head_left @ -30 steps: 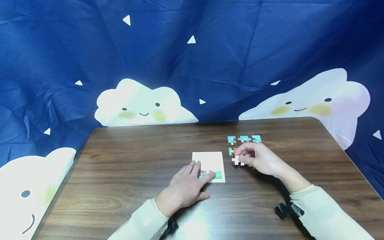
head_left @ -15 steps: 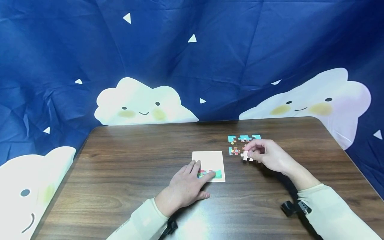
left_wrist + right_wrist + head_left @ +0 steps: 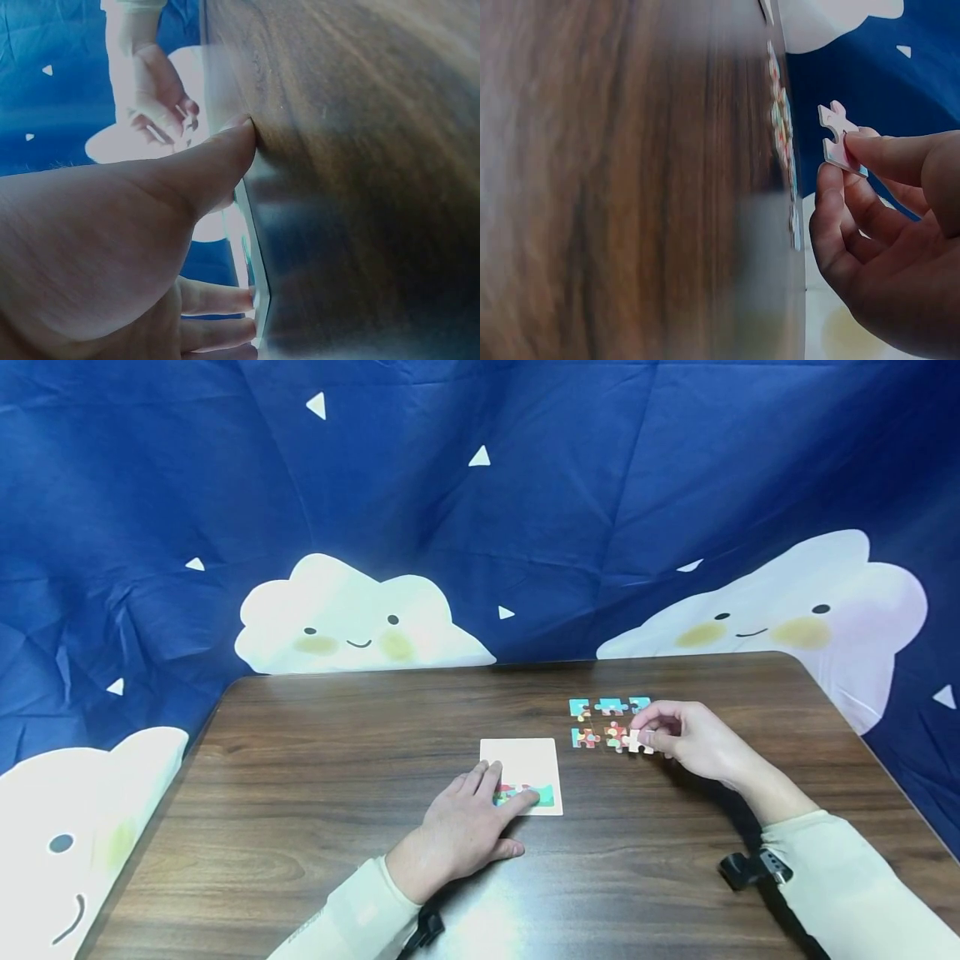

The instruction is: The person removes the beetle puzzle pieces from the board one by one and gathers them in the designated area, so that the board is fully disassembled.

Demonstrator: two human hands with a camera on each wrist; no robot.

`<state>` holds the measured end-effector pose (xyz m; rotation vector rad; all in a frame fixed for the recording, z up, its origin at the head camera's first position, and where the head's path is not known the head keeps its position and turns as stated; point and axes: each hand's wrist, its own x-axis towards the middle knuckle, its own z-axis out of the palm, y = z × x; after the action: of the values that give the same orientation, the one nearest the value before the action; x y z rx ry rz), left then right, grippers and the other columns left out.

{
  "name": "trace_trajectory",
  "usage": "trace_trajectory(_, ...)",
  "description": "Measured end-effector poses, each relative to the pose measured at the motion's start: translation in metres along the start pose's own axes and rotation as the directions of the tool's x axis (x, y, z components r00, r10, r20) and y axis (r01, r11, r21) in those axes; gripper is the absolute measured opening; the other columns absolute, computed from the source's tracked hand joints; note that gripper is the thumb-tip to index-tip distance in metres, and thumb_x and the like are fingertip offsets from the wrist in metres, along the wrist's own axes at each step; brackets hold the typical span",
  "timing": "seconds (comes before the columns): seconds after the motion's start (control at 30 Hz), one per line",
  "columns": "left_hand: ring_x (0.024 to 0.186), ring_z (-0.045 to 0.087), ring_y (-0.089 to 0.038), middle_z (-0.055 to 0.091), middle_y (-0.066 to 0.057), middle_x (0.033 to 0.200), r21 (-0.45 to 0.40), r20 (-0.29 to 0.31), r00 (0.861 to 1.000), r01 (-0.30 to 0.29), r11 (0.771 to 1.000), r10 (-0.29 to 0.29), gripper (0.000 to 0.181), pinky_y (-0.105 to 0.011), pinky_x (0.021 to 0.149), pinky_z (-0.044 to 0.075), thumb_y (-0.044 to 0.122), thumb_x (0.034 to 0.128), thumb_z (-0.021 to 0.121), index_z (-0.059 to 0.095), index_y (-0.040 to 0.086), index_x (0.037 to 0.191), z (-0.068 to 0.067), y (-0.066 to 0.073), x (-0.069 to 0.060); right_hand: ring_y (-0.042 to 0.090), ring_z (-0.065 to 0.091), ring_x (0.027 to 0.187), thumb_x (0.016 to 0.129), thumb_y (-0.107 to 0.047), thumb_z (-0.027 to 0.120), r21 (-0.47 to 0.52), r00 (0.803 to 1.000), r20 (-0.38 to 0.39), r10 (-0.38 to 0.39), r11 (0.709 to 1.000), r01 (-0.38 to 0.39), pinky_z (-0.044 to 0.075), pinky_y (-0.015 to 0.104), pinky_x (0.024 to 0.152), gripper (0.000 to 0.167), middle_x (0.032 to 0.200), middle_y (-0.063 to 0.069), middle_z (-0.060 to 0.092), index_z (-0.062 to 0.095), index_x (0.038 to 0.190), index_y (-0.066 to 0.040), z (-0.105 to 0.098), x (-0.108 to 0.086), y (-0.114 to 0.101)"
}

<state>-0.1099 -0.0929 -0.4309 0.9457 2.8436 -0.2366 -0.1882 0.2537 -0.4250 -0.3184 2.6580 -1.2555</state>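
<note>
Puzzle board (image 3: 525, 760) as landmark. Held puzzle piece (image 3: 642, 742) sits right of the board and a bit farther from the person, so the board lies left and nearer from the pinching fingers. Right hand (image 3: 696, 745) has it, thumb and fingers pinching one edge; right wrist view shows it raised off the counter (image 3: 337, 735), tilted, not flat. Piece is squarish, no clear long axis. Left hand (image 3: 461, 831) is the one at the board: fingers spread, resting on its near part and the placed pieces (image 3: 546, 797) there, thumb off its near edge. Loose pieces (image 3: 611, 706) lie right of the board and beyond it.

Hidden: left part of the placed strip is under the left hand; one loose piece partly behind the right fingers, maybe more. Held piece's picture: can't make out. Left wrist view gets the board nearly edge-on.
</note>
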Motion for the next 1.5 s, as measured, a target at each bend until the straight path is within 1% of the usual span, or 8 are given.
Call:
trace_trajectory(0.3, 0.153, 0.050, -0.036, 0.048, -0.020, 0.163, -0.003, -0.001, 1.000, 0.002, 1.000, -0.002, 0.070, -0.042, 0.122, 0.046, 0.067, 0.0990, 0.063, 0.041, 0.044, 0.161, 0.001, 0.000, 0.000, 0.012, 0.057, 0.078, 0.102, -0.002, 0.068, -0.059, 0.999, -0.021, 0.027, 0.998, -0.028, 0.049, 0.026, 0.064, 0.013, 0.097, 0.010, 0.071, 0.074, 0.113, -0.002, -0.008, 0.007, 0.014)
trace_trajectory(0.47, 0.153, 0.049, -0.036, 0.048, -0.020, 0.163, -0.006, -0.001, 1.000, 0.005, 1.000, -0.005, 0.070, -0.043, 0.121, 0.046, 0.067, 0.0981, 0.064, 0.041, 0.045, 0.160, 0.000, 0.000, 0.000, 0.013, 0.058, 0.083, 0.101, -0.001, 0.069, -0.090, 1.000, -0.012, 0.013, 0.996, -0.014, 0.048, 0.024, 0.068, 0.012, 0.096, 0.009, 0.071, 0.074, 0.111, -0.001, -0.008, 0.011, 0.020)
trace_trajectory(0.6, 0.153, 0.049, -0.036, 0.048, -0.020, 0.163, -0.009, 0.002, 1.000, 0.005, 1.000, -0.005, 0.069, -0.043, 0.121, 0.046, 0.066, 0.0988, 0.064, 0.041, 0.044, 0.160, 0.000, 0.000, 0.000, 0.013, 0.060, 0.083, 0.101, -0.001, 0.069, -0.147, 1.000, -0.018, -0.010, 0.989, 0.007, 0.049, 0.024, 0.071, 0.010, 0.092, 0.007, 0.071, 0.075, 0.108, -0.001, -0.006, 0.015, 0.024)
trace_trajectory(0.77, 0.153, 0.049, -0.035, 0.048, -0.020, 0.163, -0.010, 0.003, 1.000, 0.008, 1.000, -0.008, 0.069, -0.042, 0.121, 0.046, 0.065, 0.0988, 0.064, 0.042, 0.044, 0.160, 0.000, 0.000, 0.000, 0.014, 0.060, 0.084, 0.099, 0.000, 0.069, -0.230, 0.997, -0.039, -0.064, 0.972, 0.054, 0.048, 0.027, 0.075, 0.009, 0.090, 0.006, 0.072, 0.075, 0.105, -0.003, -0.003, 0.019, 0.024)
trace_trajectory(0.87, 0.154, 0.049, -0.036, 0.048, -0.020, 0.163, -0.016, 0.004, 1.000, 0.007, 1.000, -0.007, 0.069, -0.042, 0.121, 0.046, 0.065, 0.0990, 0.064, 0.042, 0.044, 0.160, 0.000, 0.000, 0.000, 0.015, 0.062, 0.082, 0.099, 0.000, 0.069, -0.252, 0.996, -0.039, -0.075, 0.966, 0.063, 0.048, 0.031, 0.076, 0.010, 0.090, 0.007, 0.072, 0.075, 0.107, -0.002, -0.003, 0.019, 0.024)
trace_trajectory(1.07, 0.154, 0.048, -0.035, 0.047, -0.020, 0.163, -0.023, 0.009, 1.000, 0.007, 1.000, -0.007, 0.069, -0.042, 0.121, 0.046, 0.065, 0.0995, 0.064, 0.041, 0.044, 0.161, 0.000, 0.000, 0.000, 0.018, 0.062, 0.087, 0.097, -0.010, 0.077, -0.315, 0.996, -0.063, -0.064, 0.948, 0.041, 0.048, 0.038, 0.079, 0.020, 0.100, 0.012, 0.072, 0.074, 0.115, -0.001, -0.008, 0.013, 0.025)
trace_trajectory(1.2, 0.154, 0.048, -0.036, 0.047, -0.020, 0.164, -0.027, 0.009, 1.000, 0.006, 1.000, -0.005, 0.069, -0.043, 0.121, 0.046, 0.066, 0.0992, 0.063, 0.041, 0.044, 0.161, -0.001, 0.000, 0.000, 0.019, 0.059, 0.086, 0.094, -0.016, 0.081, -0.342, 0.998, -0.057, -0.041, 0.940, 0.019, 0.046, 0.037, 0.077, 0.027, 0.098, 0.012, 0.069, 0.074, 0.114, 0.000, -0.011, 0.008, 0.028)
trace_trajectory(1.5, 0.154, 0.047, -0.037, 0.046, -0.020, 0.164, -0.020, 0.006, 1.000, 0.004, 1.000, -0.004, 0.070, -0.044, 0.121, 0.046, 0.067, 0.0993, 0.063, 0.040, 0.045, 0.162, 0.000, 0.000, 0.000, 0.022, 0.058, 0.089, 0.094, -0.013, 0.081, -0.358, 0.998, -0.041, -0.037, 0.933, 0.020, 0.045, 0.039, 0.079, 0.021, 0.096, 0.010, 0.066, 0.074, 0.109, -0.001, -0.009, 0.008, 0.030)
